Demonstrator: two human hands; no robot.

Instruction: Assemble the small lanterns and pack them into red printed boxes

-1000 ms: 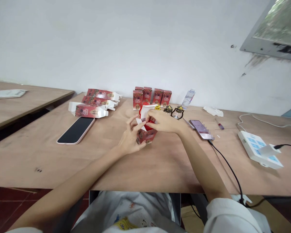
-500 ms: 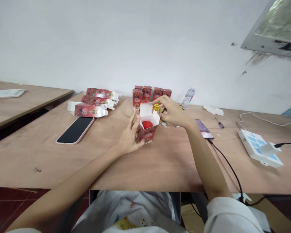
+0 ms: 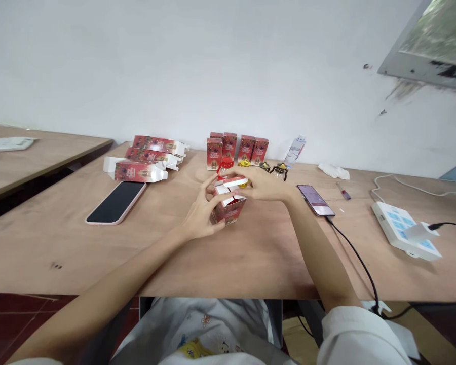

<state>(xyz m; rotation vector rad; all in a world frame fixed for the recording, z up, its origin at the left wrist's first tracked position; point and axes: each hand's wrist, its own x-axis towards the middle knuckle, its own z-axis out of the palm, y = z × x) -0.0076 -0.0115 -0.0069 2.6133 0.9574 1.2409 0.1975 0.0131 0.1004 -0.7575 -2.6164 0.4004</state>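
Note:
A small red carton [image 3: 228, 208] stands upright mid-table, its white top flaps partly folded down over something red inside. My left hand [image 3: 200, 213] wraps the carton's left side, fingers curled on it. My right hand [image 3: 261, 183] reaches over from the right, fingertips pressing the top flap. Just behind my hands stand small bottles with a red cap [image 3: 225, 163], a gold cap [image 3: 244, 163] and dark caps [image 3: 280, 170].
Closed red cartons [image 3: 237, 148] stand in a row at the wall. Flat unfolded cartons [image 3: 146, 159] are stacked far left beside a black phone [image 3: 115, 202]. A second phone [image 3: 313, 199] with a cable, a white power strip [image 3: 404, 230], a water bottle [image 3: 295, 150] and a screwdriver [image 3: 343, 192] lie right.
Half a second ago the carton's flaps stood open and my right hand was lifted behind it. Now that hand has come down and the flaps are being folded over.

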